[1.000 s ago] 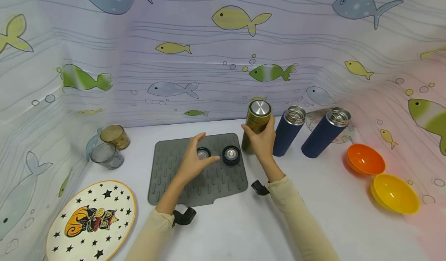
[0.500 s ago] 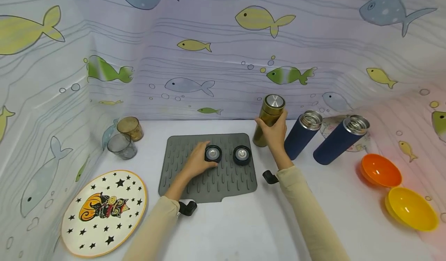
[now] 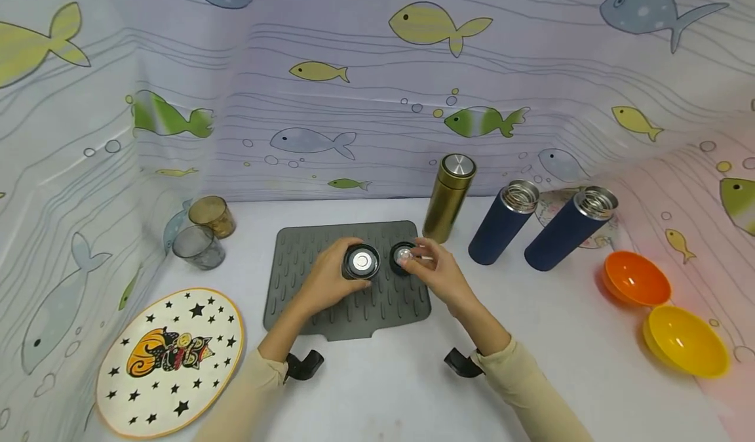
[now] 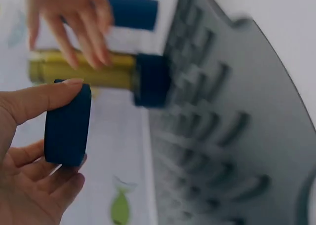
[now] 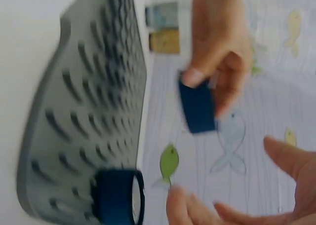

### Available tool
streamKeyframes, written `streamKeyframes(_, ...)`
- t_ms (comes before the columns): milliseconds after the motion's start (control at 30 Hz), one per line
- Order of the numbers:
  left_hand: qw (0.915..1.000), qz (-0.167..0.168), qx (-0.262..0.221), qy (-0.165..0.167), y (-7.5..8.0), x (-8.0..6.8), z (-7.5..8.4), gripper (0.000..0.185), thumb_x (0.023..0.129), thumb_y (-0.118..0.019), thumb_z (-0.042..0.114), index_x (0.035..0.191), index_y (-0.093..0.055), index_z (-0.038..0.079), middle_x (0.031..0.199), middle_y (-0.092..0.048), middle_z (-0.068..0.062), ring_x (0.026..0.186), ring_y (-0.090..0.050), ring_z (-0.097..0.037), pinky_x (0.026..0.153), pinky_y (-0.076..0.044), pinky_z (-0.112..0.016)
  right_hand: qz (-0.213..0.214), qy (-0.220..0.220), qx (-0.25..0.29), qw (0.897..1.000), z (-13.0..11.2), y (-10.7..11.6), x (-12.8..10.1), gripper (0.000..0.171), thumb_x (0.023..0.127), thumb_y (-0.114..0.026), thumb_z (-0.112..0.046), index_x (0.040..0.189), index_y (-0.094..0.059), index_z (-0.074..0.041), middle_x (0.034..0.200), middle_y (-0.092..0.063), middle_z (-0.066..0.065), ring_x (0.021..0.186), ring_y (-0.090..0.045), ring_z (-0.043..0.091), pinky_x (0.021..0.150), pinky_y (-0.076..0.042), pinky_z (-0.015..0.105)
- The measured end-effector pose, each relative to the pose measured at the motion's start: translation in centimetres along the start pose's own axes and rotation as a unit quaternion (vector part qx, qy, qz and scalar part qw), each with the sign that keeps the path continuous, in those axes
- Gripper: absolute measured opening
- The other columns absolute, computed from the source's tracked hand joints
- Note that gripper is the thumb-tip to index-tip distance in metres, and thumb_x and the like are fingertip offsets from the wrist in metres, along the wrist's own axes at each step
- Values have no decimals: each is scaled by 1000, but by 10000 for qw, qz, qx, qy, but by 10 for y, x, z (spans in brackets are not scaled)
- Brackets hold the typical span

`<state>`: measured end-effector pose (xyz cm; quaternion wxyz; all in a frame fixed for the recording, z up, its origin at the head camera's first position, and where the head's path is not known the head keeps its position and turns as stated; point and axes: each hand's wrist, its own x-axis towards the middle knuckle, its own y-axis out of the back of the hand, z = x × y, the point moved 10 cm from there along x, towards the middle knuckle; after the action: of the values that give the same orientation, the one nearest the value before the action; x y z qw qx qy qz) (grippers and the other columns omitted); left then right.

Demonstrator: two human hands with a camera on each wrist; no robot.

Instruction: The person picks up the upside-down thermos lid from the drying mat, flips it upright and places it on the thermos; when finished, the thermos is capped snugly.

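Over the middle of the mat, twelve o'clock being toward the wall: one dark blue cap (image 3: 362,261), raised clear of the mat. Left hand (image 3: 328,275): thumb and fingers clasping that cap by its sides. Second cap (image 5: 117,198), its match: resting on the mat, at two o'clock from the mat's centre. Right hand (image 3: 442,278): fingers spread and grasping nothing, hovering by the second cap (no contact that I can see).

Latest change: the first cap has come up off the mat, and the right hand has let go of the gold bottle (image 3: 445,206). Both hands are now at the caps, so the handling seems to have turned from bottle to caps.

Surface: grey ridged mat (image 3: 307,239) on a white table (image 3: 377,389). Gold bottle, standing with its steel-topped lid on, just beyond the mat at two o'clock. Nearer three, two blue bottles (image 3: 498,225), mouths uncapped. At three, an orange bowl (image 3: 637,278); just past it, a yellow bowl (image 3: 684,340). Toward eight, a starred plate (image 3: 189,327); toward ten, two glass cups (image 3: 198,247).

Room: fish-printed cloth (image 3: 377,114), hung behind and at both sides.
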<state>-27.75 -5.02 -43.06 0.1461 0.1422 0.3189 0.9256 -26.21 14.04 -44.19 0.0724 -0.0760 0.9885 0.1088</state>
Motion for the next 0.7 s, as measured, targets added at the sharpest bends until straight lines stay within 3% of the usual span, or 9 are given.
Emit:
streamKeyframes(133,9986,-200,-228,-422,4,-12,34,74,73,-88,10,137,-51,6,130,-58,-11,120,-58,-29,99,-49,-51,-1071,-210,542,9925,4,-28,-12,63,97,-62,-29,149,-39,-1,139,-55,23,124,-58,38,103,-49,47)
streamKeyframes(267,9968,-396,-393,-580,3,-19,56,71,74,-87,8,135,-52,9,127,-59,-6,116,-60,-24,96,-51,-47,-1488,-279,1039,9830,4,-39,-19,61,99,-61,-30,145,-43,5,133,-59,21,112,-66,29,97,-54,43)
streamKeyframes(400,9954,-490,-353,-741,-2,-22,67,68,73,-87,6,133,-54,9,125,-59,-4,114,-60,-21,95,-52,-45,-1678,-288,1486,9741,4,-45,-24,52,99,-60,-25,136,-50,11,119,-67,9,99,-70,16,93,-56,40)
streamKeyframes(533,9938,-583,-359,-874,-7,-23,71,68,73,-87,6,133,-54,7,127,-59,-5,116,-60,-22,98,-51,-45,-1692,-295,1808,9684,4,-45,-28,44,99,-59,-19,128,-54,14,107,-69,1,91,-70,14,90,-57,39)
streamKeyframes(700,9922,-844,-622,-677,-11,-25,64,77,77,-87,16,143,-48,14,140,-54,-4,128,-53,-26,102,-47,-52,-1234,-341,1638,9782,7,-36,-32,43,96,-64,-16,130,-56,9,110,-71,6,94,-71,16,90,-58,39)
